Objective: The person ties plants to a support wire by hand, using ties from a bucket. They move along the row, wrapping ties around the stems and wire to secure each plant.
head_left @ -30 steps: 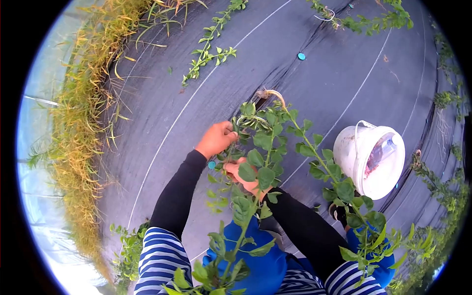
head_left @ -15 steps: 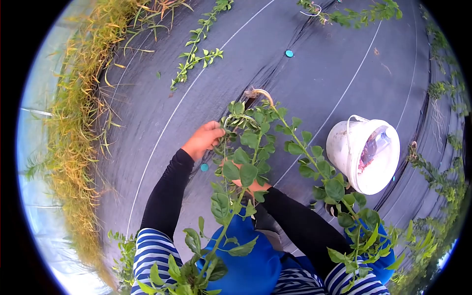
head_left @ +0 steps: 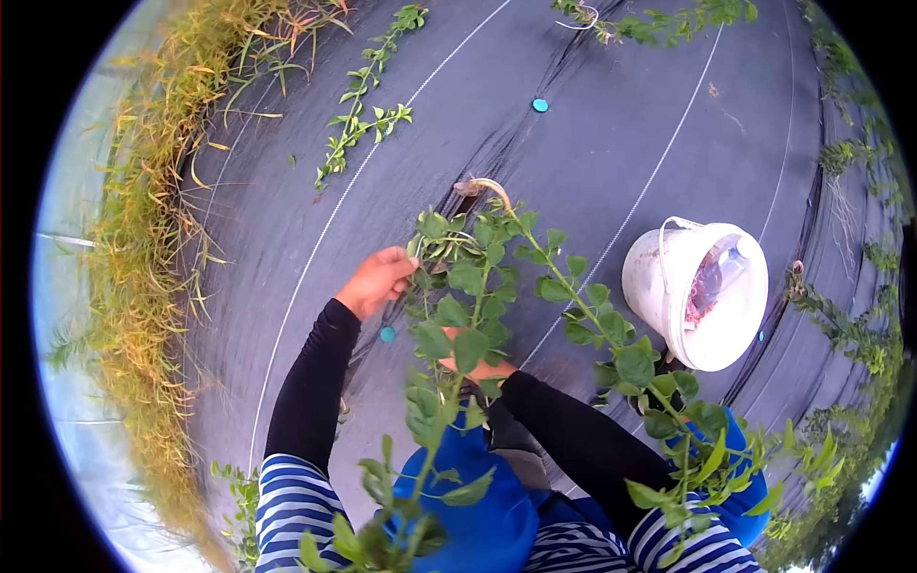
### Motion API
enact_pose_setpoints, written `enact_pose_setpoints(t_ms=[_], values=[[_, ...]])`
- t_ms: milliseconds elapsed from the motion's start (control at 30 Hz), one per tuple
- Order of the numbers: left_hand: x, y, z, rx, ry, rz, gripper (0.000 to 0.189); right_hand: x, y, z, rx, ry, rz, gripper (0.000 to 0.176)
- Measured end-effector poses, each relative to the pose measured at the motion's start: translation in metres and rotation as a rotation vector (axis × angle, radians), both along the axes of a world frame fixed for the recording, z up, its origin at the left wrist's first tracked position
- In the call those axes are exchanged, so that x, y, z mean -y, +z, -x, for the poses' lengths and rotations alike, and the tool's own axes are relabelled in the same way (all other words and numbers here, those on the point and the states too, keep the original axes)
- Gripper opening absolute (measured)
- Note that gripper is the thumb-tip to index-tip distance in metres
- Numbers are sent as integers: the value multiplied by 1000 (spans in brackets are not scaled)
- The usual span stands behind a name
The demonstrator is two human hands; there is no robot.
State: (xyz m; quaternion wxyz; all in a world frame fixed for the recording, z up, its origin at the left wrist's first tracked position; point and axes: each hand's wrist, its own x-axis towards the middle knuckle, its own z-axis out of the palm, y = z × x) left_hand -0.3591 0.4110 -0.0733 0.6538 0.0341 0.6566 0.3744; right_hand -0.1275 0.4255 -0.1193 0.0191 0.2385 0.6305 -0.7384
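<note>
My left hand (head_left: 379, 280) is at the left edge of a leafy plant (head_left: 469, 350), thumb and fingers pinched together by a cluster of leaves (head_left: 437, 237). What lies between those fingertips is too small to make out. A thin pale line hangs just below them among the leaves. My right hand (head_left: 492, 368) reaches in behind the plant's lower leaves, which cover its fingers. From a bent pale stem (head_left: 494, 188) at a hole in the ground cover, one long shoot (head_left: 576, 298) arches down to the right. Another leafy stem rises close to the camera.
A white bucket (head_left: 642, 272) with a clear bag and reddish bits inside lies tilted on the black ground cover (head_left: 315, 124). A cut-looking leafy branch (head_left: 355, 105) rests farther up. Turquoise pegs (head_left: 541, 105) dot the sheet. Dry grass (head_left: 143, 286) borders the left; more plants line the right.
The whole view has shifted slightly, so the plant and bucket appear a little farther left. My left hand stays pinched beside the leaves, and my right hand remains behind them.
</note>
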Motion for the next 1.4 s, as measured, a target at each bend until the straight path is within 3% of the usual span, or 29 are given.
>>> enact_pose_setpoints(t_ms=[67,200,267,400,467,500,600,733,800,833,867,933,967,1033,1067,1133,1167,1200,1267,1333,1400], values=[[-3,1,-1,-28,0,4,15,-2,8,6,-136,-19,-286,22],[-10,2,4,-143,6,-20,21,-28,56,11,63,74,-131,20],[-12,-3,10,-153,-68,-29,23,-25,54,6,-54,-60,-162,19],[-27,27,11,-67,24,-77,18,-29,56,2,-162,-165,-270,18],[-28,38,4,-100,-136,-58,16,-39,60,6,35,170,-170,17],[-27,44,-4,-64,-183,-36,14,-38,59,5,28,170,-169,17],[-26,59,-36,-75,-244,-1,16,-27,50,-6,-148,-51,-100,18],[-7,31,-59,-57,-186,-117,16,-17,17,-23,-312,-276,-32,19],[5,7,-70,-197,-212,-213,15,-23,-6,-26,-341,-36,-389,24],[12,0,-74,-335,-296,-421,15,-40,13,-22,54,89,-14,26],[19,-8,-78,-339,-294,-422,15,-40,6,-21,51,91,-16,26],[32,-25,-89,-101,-85,-268,23,-37,-16,-23,325,-307,144,26],[37,-36,-94,-101,-87,-269,23,-42,-10,-23,324,-310,143,26],[44,-58,-102,172,111,-377,26,-61,13,-20,323,-601,572,26],[45,-64,-105,308,212,-431,27,-66,11,-20,319,-599,570,26],[32,-69,-108,-51,-210,-188,29,-76,11,-17,253,-742,623,28],[30,-75,-115,334,166,-303,30,-82,18,-16,223,-744,647,26],[2,-42,-128,-129,-203,-302,30,-88,23,-15,168,-745,659,26],[-14,-42,-156,-585,-213,-306,24,-94,23,-15,23,-740,673,25],[-27,-18,-162,-465,-155,-316,24,-102,12,-17,-100,-731,682,25],[-30,-28,-170,-667,-239,-291,23,-111,5,-21,-176,-714,681,24]])
